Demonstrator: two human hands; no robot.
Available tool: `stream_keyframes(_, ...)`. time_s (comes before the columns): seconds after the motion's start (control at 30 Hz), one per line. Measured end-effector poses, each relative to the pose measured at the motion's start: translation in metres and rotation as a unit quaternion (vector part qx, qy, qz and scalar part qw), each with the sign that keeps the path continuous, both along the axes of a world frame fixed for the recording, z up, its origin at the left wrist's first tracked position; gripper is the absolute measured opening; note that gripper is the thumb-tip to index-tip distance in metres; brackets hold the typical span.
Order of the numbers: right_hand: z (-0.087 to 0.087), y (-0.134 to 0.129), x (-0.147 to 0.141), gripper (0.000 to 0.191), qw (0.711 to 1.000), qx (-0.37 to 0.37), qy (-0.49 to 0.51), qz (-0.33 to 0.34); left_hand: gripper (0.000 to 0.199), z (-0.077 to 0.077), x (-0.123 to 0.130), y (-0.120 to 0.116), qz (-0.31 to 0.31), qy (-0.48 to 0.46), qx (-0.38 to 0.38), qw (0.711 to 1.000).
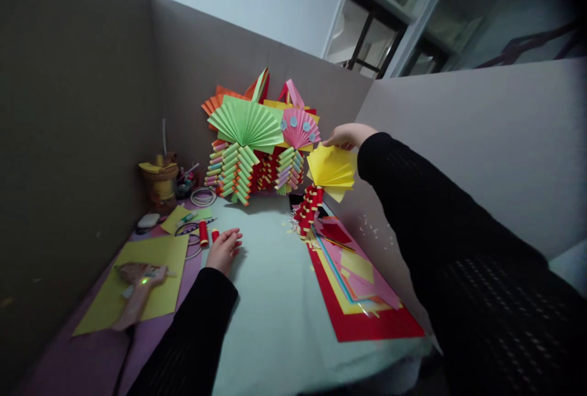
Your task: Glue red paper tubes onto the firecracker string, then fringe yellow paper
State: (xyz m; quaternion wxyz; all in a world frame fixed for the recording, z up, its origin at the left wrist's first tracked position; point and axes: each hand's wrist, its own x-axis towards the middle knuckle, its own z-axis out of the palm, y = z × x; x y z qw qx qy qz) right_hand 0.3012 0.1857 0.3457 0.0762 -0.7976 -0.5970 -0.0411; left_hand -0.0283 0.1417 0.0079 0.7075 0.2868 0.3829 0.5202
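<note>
My right hand is raised at the right, its fingers closed on the top of a paper firecracker string. That string has a folded yellow paper fan above and a cluster of red paper rolls hanging below, low over the table. My left hand rests at the left of the pale green table cover, fingers apart and slightly curled, with nothing in it. Beside its fingers lies a small red paper roll, and a larger red roll stands just left of that.
Green and pink fan decorations hang at the back wall. A glue gun with a lit light lies on yellow paper at left. Coloured sheets are stacked at right. A pot stands in the left corner.
</note>
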Motion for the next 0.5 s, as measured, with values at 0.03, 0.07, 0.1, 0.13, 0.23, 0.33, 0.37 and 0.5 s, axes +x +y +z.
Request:
stream_keyframes(0.03,0.001,0.001,-0.005,0.027,0.996,-0.056,-0.043,-0.053,0.029,0.000,0.000,0.000,0.000,0.000,-0.001,1.000)
stream_keyframes(0.07,0.002,0.003,-0.009,0.028,0.989,-0.096,-0.072,-0.089,0.030,-0.001,0.000,0.000,0.001,0.000,-0.002,1.000)
stream_keyframes(0.1,0.003,0.003,-0.012,0.028,0.981,-0.126,-0.091,-0.112,0.031,-0.001,0.000,0.001,0.003,0.000,-0.002,1.000)
stream_keyframes(0.13,0.004,0.004,-0.014,0.028,0.976,-0.147,-0.101,-0.124,0.032,-0.001,0.000,0.001,0.003,-0.001,-0.002,1.000)
stream_keyframes(0.23,0.006,0.003,-0.011,0.029,0.972,-0.169,-0.101,-0.129,0.035,-0.001,0.001,0.002,0.004,-0.004,-0.002,1.000)
stream_keyframes(0.33,0.006,-0.001,-0.004,0.029,0.973,-0.173,-0.093,-0.125,0.036,-0.002,0.003,0.002,0.000,-0.002,-0.004,1.000)
stream_keyframes(0.37,0.005,-0.002,-0.002,0.028,0.973,-0.172,-0.090,-0.125,0.035,-0.002,0.003,0.002,-0.001,-0.001,-0.005,1.000)
stream_keyframes(0.5,0.006,-0.005,0.007,0.026,0.978,-0.156,-0.080,-0.109,0.034,-0.001,0.003,0.002,-0.004,0.006,-0.008,1.000)
